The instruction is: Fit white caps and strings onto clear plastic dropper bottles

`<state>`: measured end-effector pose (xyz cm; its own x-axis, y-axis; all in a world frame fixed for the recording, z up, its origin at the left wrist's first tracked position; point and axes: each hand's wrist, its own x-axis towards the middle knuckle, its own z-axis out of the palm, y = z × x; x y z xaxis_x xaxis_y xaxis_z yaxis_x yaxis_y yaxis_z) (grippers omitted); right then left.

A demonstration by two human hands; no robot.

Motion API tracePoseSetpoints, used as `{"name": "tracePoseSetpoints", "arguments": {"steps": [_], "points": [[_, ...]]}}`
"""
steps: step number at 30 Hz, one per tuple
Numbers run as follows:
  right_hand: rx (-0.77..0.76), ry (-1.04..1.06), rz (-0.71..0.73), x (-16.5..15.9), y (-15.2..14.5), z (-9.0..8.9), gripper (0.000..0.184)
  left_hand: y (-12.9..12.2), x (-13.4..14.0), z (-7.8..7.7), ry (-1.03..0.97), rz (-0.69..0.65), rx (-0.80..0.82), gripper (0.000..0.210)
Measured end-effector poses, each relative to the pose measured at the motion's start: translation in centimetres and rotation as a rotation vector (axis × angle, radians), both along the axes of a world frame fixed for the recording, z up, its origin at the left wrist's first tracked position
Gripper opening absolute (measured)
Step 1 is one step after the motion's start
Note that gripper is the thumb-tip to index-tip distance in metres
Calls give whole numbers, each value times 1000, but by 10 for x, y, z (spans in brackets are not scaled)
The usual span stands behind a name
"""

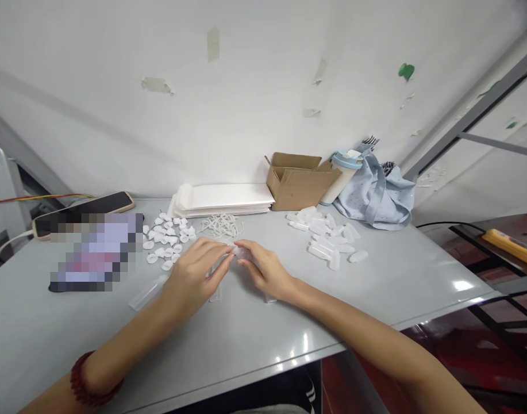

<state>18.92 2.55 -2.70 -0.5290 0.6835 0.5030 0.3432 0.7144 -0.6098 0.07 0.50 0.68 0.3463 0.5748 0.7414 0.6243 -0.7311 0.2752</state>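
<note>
Both hands meet at mid-table around a small translucent plastic piece point(242, 253). My right hand point(267, 269) pinches it between thumb and fingers. At its left end, the fingertips of my left hand point(198, 270) close on it; the exact contact is partly hidden. A clear plastic case point(146, 294) lies beside my left wrist, and small parts of other clear pieces show under the hands. Left of the hands are several small white caps point(162, 237). Behind them sits a heap of white cords point(222, 226). Several translucent plastic pieces point(326, 236) lie to the right.
A stack of white envelopes point(226, 196), an open cardboard box point(297, 187), a lidded cup point(343, 172) and a blue cloth bag point(379, 198) stand along the wall. At left lie a phone point(84, 213) with a cable and a blurred purple item point(99, 253). The table's front edge point(289, 363) runs near my body.
</note>
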Motion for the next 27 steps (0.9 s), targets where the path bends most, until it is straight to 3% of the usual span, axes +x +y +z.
{"name": "tracePoseSetpoints", "arguments": {"steps": [6,10,14,18,22,27], "points": [[-169,125,-54,-1,-7,9,28,-3,2,-3,130,-54,115,27],[-337,278,4,-4,-14,16,32,-6,3,1,127,-100,149,40],[-487,376,84,-7,-16,19,35,-7,3,3,31,-115,118,35],[-606,451,128,-7,-15,21,36,-6,1,3,94,-122,69,29],[-536,370,14,-5,-14,19,29,-5,0,6,72,-136,26,23],[-134,111,-155,-2,-16,10,23,-10,5,10,-112,15,-204,12]]}}
